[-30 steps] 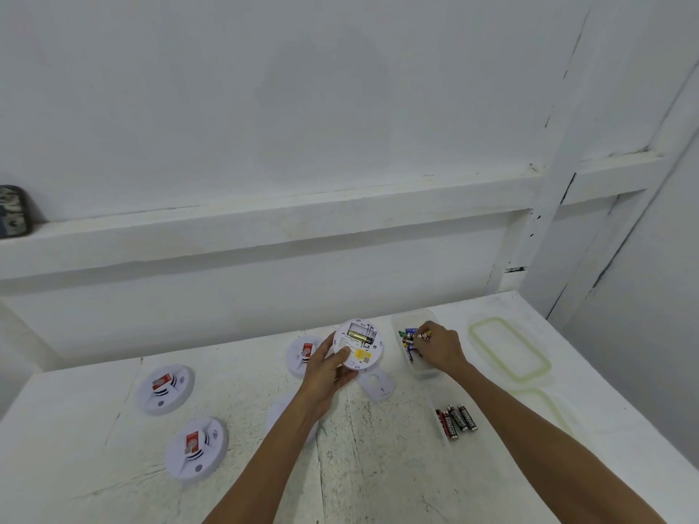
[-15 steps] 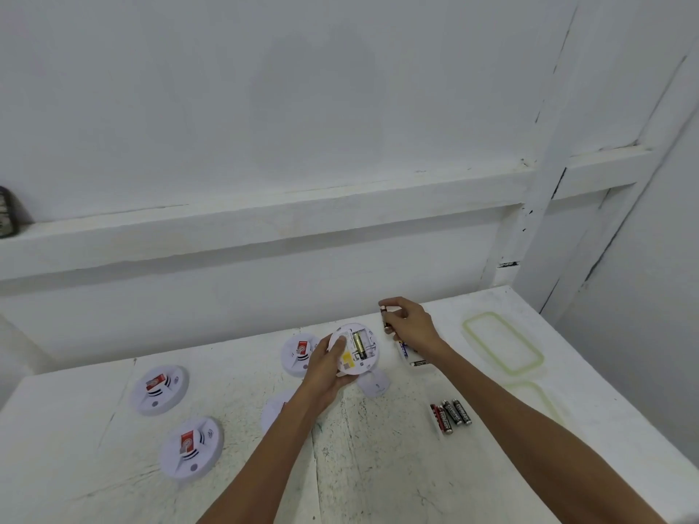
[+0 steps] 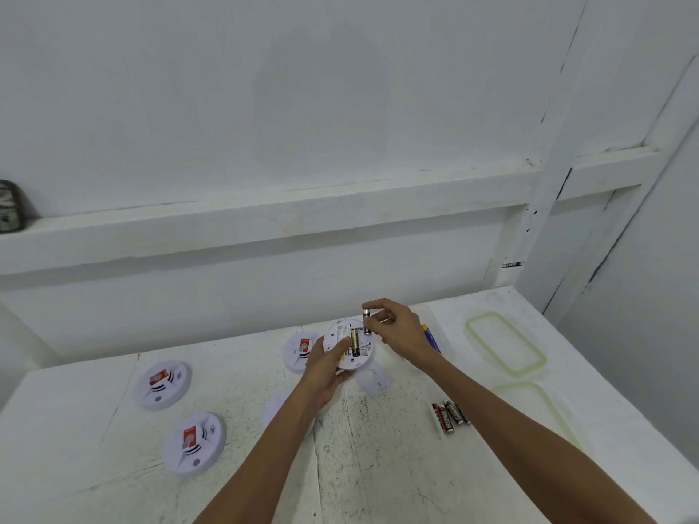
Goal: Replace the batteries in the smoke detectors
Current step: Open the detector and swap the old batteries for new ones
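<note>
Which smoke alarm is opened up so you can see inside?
The smoke alarm held in the grip of the left hand. Its back faces up, showing a gold battery inside; the red-stickered ones lie face up on the table.

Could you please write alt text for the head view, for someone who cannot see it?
A person's left hand holds an opened smoke detector while the right hand pinches a battery at its compartment. Other detectors and loose batteries lie on the white table.
</note>
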### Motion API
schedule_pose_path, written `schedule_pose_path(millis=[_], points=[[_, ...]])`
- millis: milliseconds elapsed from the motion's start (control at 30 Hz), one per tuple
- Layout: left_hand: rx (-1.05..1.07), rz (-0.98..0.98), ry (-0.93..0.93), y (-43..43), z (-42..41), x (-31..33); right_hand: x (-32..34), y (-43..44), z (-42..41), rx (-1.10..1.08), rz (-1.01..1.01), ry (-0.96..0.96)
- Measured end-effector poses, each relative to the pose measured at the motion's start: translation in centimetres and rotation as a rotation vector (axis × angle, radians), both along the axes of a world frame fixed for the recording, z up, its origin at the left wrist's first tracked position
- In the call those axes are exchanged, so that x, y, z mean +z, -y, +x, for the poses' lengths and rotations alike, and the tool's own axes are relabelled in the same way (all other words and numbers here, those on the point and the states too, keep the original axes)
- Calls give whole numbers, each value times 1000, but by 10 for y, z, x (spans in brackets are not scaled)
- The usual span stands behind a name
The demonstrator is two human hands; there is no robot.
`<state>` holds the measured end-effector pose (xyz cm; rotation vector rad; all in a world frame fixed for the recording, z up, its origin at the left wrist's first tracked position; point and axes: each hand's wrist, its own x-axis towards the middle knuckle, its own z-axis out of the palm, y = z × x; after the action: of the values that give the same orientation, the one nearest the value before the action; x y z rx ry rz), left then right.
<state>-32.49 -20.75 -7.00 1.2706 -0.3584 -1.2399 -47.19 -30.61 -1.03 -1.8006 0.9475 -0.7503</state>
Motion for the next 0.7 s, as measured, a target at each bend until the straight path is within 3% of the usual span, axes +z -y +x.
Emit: schedule_pose_path(millis=[400, 567, 700], points=[[-18, -35, 37, 6, -4, 2, -17, -14, 2, -28, -423, -150], [32, -65, 13, 8, 1, 13, -20, -19, 0, 65, -520, -200], [50, -85, -9, 9, 6, 23, -20, -12, -7, 210, -587, -368]])
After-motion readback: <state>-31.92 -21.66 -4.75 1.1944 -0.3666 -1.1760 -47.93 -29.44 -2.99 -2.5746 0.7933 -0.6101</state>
